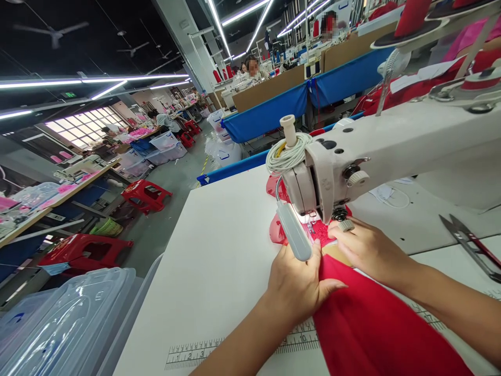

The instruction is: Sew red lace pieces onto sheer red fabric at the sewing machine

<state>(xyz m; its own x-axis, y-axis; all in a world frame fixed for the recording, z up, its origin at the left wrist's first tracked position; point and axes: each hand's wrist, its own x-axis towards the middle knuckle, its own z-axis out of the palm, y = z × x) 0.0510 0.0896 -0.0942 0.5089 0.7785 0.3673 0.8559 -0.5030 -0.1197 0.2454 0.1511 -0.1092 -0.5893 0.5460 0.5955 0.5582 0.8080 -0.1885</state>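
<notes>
A sewing machine [332, 162] stands over the white table, its presser foot [311, 227] down near red lace fabric [324, 231]. Plain red fabric [364, 318] runs from there toward my body. My left hand [295, 284] lies on the fabric left of the foot, thumb spread out over the red cloth; a grey lamp [294, 232] covers some of its fingers. To the right of the foot, my right hand [362, 248] has its fingers bent together at the fabric's edge, their tips partly behind the machine's knob.
Thread snips [472, 245] rest on the table at the right. A printed ruler [195, 352] runs along the table's [211, 250] near side. Clear plastic bins [74, 313] and red stools [86, 250] are on the left. Other people sit at machines farther back.
</notes>
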